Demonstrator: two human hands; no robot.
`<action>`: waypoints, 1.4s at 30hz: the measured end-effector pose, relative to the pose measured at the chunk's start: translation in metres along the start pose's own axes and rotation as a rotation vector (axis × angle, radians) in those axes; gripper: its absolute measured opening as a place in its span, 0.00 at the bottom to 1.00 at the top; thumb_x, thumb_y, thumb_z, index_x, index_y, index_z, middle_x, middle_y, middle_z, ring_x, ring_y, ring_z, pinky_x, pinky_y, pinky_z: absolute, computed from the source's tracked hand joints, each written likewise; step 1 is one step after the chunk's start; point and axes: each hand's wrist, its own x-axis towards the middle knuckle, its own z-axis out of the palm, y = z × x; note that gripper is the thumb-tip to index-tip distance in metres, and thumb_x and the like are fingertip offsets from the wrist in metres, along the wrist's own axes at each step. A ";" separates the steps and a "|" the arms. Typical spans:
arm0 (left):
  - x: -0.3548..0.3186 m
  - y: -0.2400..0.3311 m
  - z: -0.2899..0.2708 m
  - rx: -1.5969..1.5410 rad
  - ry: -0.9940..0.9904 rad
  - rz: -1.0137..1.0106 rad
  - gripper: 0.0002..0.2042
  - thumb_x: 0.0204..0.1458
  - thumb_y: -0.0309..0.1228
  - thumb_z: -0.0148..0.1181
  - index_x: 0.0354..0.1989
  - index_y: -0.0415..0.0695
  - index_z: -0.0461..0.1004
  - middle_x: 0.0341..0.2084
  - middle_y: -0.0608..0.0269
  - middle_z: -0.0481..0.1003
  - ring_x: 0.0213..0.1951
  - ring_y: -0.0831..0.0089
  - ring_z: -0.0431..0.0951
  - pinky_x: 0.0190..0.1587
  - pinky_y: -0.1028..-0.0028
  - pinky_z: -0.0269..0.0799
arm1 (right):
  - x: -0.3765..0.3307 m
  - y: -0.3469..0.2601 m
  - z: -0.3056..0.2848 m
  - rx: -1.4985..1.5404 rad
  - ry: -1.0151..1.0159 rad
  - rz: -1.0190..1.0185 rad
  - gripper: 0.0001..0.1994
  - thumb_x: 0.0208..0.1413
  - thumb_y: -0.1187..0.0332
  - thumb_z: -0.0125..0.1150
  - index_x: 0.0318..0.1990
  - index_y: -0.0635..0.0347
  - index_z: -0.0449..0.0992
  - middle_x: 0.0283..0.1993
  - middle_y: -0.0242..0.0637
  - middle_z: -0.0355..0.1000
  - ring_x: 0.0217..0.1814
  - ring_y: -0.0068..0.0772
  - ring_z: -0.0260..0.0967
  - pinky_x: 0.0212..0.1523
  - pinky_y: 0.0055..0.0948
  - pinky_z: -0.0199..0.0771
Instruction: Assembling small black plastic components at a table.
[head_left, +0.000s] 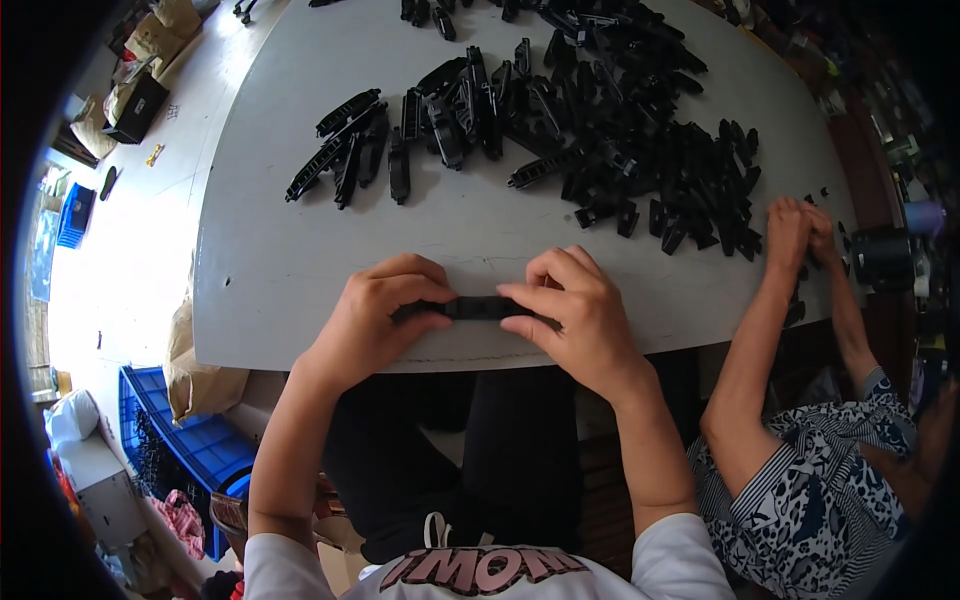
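- Head view, looking down: a person sits at a pale grey bench (270, 270), bare forearms coming in from six o'clock. Clock directions below are read from the part in hand.
- Part (478, 307): black, slim and long, near the front edge of the bench, between the two hands. Its long axis runs nine to three o'clock, about level with that edge. I cannot tell whether it touches the bench or is lifted just over it.
- Left hand (385, 310): at nine o'clock, grasping the part's left end, thumb on the near side, fingers on the far side.
- Right hand (580, 315): at three o'clock, pinching the right end in the same way. Neither hand is clearly nearer; only the middle of the part shows, and the fingers hide its ends.
- Pile (690, 170): many similar black pieces spread from eleven to two o'clock, well apart from the hands.
- Co-worker's hands (790, 230): between two and three o'clock, close together over the bench; what they hold is too small to tell.
- Off the bench, between eight and nine o'clock: a brown bag (205, 370) and a blue crate (190, 430).
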 end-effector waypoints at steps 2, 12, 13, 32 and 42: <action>0.000 0.000 0.000 0.003 -0.008 -0.010 0.13 0.42 0.20 0.67 0.39 0.38 0.77 0.37 0.56 0.75 0.37 0.59 0.78 0.41 0.68 0.75 | -0.001 -0.001 0.001 -0.012 -0.032 -0.011 0.18 0.38 0.71 0.74 0.42 0.58 0.82 0.34 0.31 0.68 0.34 0.35 0.66 0.32 0.29 0.69; 0.030 0.011 -0.007 0.195 0.064 0.012 0.10 0.47 0.25 0.65 0.39 0.38 0.76 0.36 0.56 0.74 0.39 0.56 0.76 0.42 0.64 0.73 | 0.003 0.029 -0.028 -0.403 0.407 0.501 0.13 0.53 0.67 0.66 0.44 0.61 0.73 0.39 0.40 0.67 0.37 0.41 0.70 0.38 0.36 0.72; 0.046 0.010 -0.001 0.192 0.068 0.024 0.10 0.47 0.25 0.65 0.39 0.38 0.76 0.36 0.56 0.74 0.39 0.56 0.76 0.42 0.64 0.73 | 0.003 0.031 -0.028 -0.413 0.414 0.498 0.13 0.53 0.67 0.66 0.44 0.61 0.73 0.39 0.40 0.67 0.37 0.41 0.70 0.38 0.36 0.72; 0.030 0.012 0.015 -0.221 0.048 -0.315 0.12 0.48 0.20 0.62 0.43 0.41 0.77 0.35 0.58 0.76 0.37 0.71 0.77 0.42 0.73 0.71 | -0.012 0.008 -0.006 0.508 0.230 0.413 0.13 0.53 0.73 0.66 0.47 0.65 0.79 0.34 0.29 0.71 0.30 0.19 0.67 0.27 0.18 0.67; 0.025 0.002 0.016 0.081 0.105 -0.088 0.14 0.37 0.20 0.69 0.36 0.40 0.81 0.36 0.59 0.77 0.40 0.60 0.76 0.42 0.68 0.73 | -0.005 0.009 -0.009 0.027 0.045 0.111 0.16 0.38 0.76 0.74 0.38 0.64 0.81 0.33 0.34 0.72 0.33 0.31 0.70 0.31 0.28 0.72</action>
